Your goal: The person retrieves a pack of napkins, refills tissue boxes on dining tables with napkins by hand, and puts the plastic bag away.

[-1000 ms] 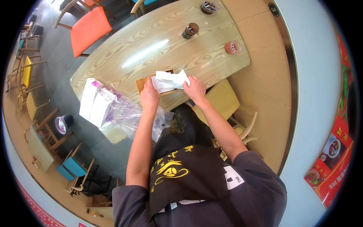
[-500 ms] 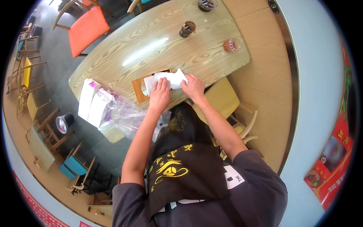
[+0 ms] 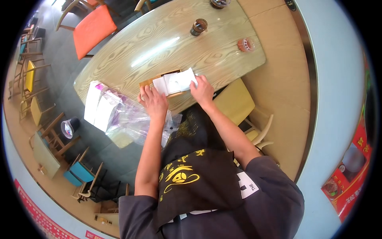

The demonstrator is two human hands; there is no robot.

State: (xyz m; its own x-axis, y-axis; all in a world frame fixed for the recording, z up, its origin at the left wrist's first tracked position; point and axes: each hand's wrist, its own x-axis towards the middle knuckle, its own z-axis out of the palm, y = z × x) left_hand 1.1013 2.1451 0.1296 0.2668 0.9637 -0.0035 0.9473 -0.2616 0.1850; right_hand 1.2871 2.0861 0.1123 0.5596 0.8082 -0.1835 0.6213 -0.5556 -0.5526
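Note:
A wooden tissue box (image 3: 174, 95) lies on the table near its front edge, with a stack of white paper napkins (image 3: 175, 83) over its opening. My right hand (image 3: 203, 91) pinches the right end of the napkins between thumb and fingers. At the box's left end, my left hand (image 3: 154, 102) has its fingers apart and bent over the wooden lid (image 3: 146, 83), beside the napkins' left edge. Part of the lid is hidden under that hand. A crumpled clear plastic packet (image 3: 127, 119) with purple print and white napkins inside rests to the left, partly over the table edge.
Farther back on the wooden table (image 3: 159, 59) stand a dark glass jar (image 3: 198, 27), a clear cup of red stuff (image 3: 245, 45) and another dark container (image 3: 219, 3). A yellow chair (image 3: 234, 103) is at the right front, an orange chair (image 3: 94, 32) at the far left.
My left hand has come off the napkins and shifted left onto the lid, its fingers spreading. The right hand keeps its hold on the napkins, which now lie flatter over the box.

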